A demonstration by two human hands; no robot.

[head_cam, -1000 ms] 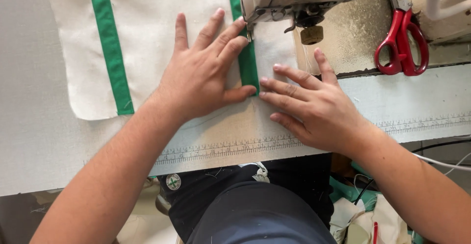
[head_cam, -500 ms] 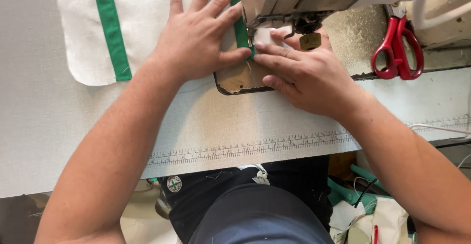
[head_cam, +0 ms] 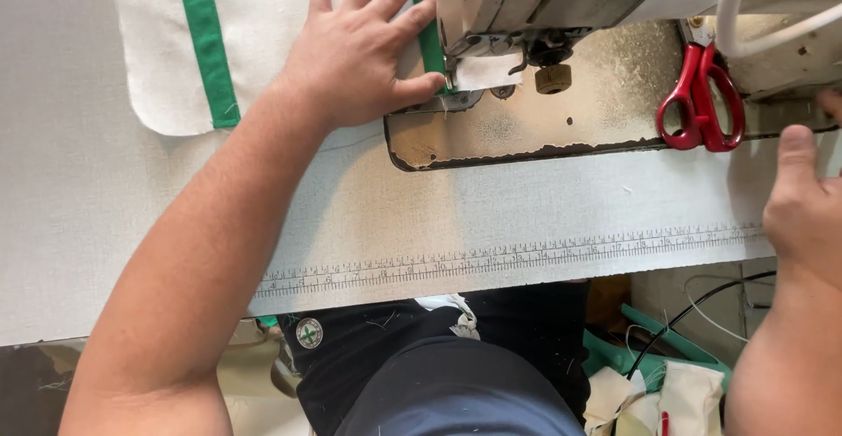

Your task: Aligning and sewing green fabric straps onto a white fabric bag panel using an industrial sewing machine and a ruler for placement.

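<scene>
The white cloth (head_cam: 263, 41) with green stripes is lying in the upper left, its edge running under the sewing machine (head_cam: 544, 6). The left hand (head_cam: 360, 50) is pressing it flat, fingers spread, grasping nothing. The right hand (head_cam: 802, 208) is hovering loosely at the right edge, below the red scissors (head_cam: 702, 103), with bare table (head_cam: 491, 199) between.

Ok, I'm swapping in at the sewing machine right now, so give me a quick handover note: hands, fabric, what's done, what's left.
Left hand: flat on the white fabric, fingers by the green stripe at the presser foot.
Right hand: off the fabric, at the table's right edge, holding nothing.
Red scissors: on the machine bed.
Done: fabric sits under the foot.
Left: whether any stitching is in cannot be told.
</scene>
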